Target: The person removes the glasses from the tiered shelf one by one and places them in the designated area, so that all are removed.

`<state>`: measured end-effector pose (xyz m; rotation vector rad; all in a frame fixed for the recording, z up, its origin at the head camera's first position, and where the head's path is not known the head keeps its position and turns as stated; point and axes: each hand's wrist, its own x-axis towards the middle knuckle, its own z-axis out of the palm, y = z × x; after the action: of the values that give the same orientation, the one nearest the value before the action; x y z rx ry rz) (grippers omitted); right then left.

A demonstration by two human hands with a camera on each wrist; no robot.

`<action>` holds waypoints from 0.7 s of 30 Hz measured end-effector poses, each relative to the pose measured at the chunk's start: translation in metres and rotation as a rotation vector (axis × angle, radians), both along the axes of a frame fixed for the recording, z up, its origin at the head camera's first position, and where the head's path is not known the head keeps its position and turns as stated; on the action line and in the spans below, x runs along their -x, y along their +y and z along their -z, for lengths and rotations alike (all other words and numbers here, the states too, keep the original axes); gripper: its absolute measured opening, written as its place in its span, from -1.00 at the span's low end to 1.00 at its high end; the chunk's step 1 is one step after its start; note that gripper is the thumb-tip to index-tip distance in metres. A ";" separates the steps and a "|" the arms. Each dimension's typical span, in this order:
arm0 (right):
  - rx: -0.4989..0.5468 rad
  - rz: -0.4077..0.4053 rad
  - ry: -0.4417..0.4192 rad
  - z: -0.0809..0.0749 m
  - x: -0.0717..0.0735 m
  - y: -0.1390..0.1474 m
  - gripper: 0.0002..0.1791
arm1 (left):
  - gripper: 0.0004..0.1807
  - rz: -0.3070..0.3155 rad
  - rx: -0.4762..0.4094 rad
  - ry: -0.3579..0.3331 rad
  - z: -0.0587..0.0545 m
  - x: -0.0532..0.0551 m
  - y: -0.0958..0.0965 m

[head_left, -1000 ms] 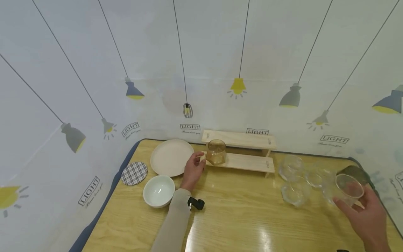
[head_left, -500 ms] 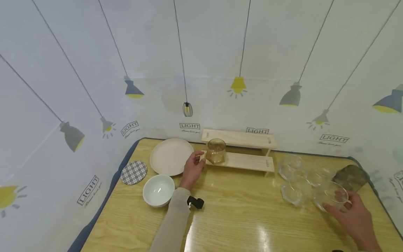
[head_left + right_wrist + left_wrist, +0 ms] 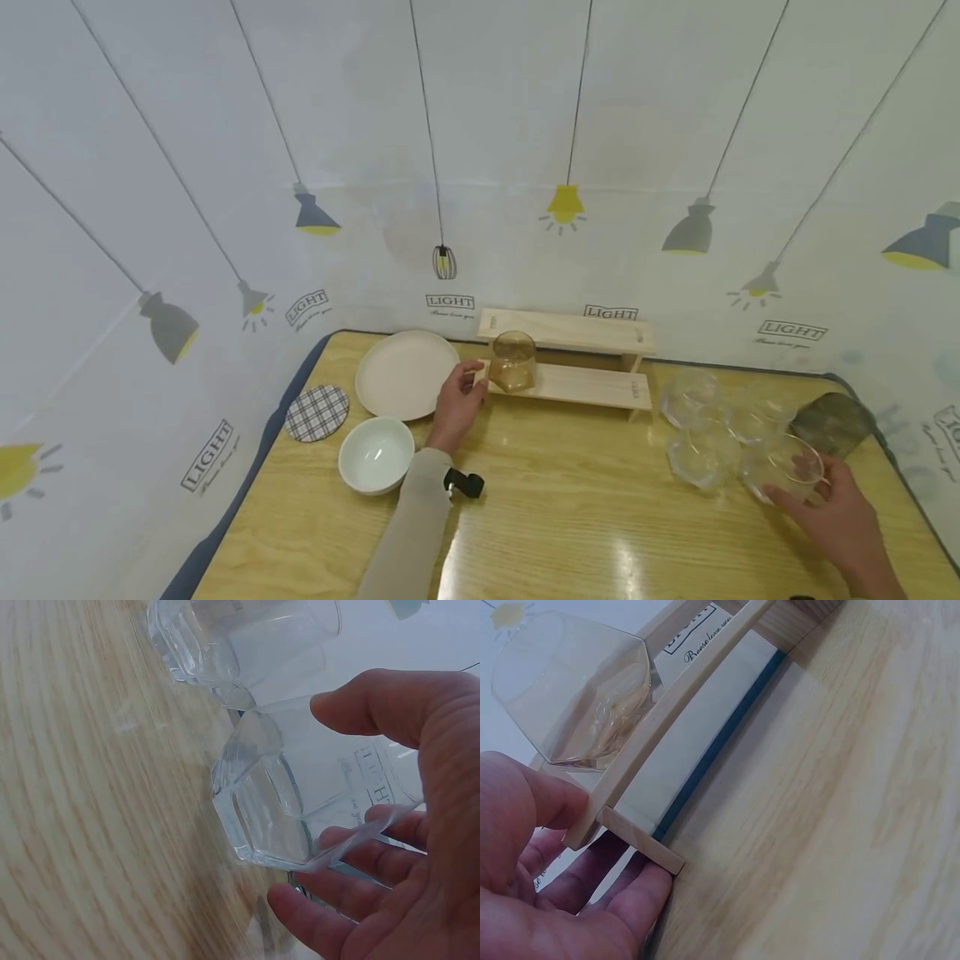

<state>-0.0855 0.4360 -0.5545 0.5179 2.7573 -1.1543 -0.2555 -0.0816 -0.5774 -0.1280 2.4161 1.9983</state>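
Observation:
My left hand [image 3: 457,408] holds the left end of the two-step wooden rack [image 3: 588,387], its thumb by the lower board and its fingers against the end leg [image 3: 641,838]. Just beside that thumb, an amber faceted glass [image 3: 513,371] stands on the lower board. On the right, my right hand [image 3: 840,515] grips a clear faceted glass [image 3: 270,802] from the side. The thumb lies on one side of this glass and the fingers on the other. It is upright on the table, close to several other clear glasses [image 3: 700,457].
Behind the right hand is a dark grey glass [image 3: 834,423], seemingly on its side. Left of the left hand are a beige plate [image 3: 407,375], a white bowl [image 3: 377,454] and a checked coaster [image 3: 317,413]. A lamp-patterned sheet [image 3: 510,150] rises behind the table [image 3: 555,500].
My right hand has moved left and brought the clear glass from beside the dark grey one down to the other clear glasses. The left hand stays on the rack.

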 end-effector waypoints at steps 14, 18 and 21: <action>-0.001 0.178 0.269 -0.019 -0.010 -0.017 -0.04 | -0.66 -0.009 -0.028 0.019 -0.002 0.000 0.001; -0.010 0.223 0.353 -0.033 -0.012 -0.027 -0.15 | -0.66 -0.005 -0.022 0.018 -0.001 0.001 0.001; -0.011 0.219 0.413 -0.045 -0.012 -0.038 -0.18 | -0.65 0.000 -0.019 0.011 0.000 -0.001 0.000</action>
<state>-0.0735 0.3983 -0.5096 0.6637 3.1148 -1.4392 -0.2549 -0.0815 -0.5769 -0.1171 2.4028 2.0272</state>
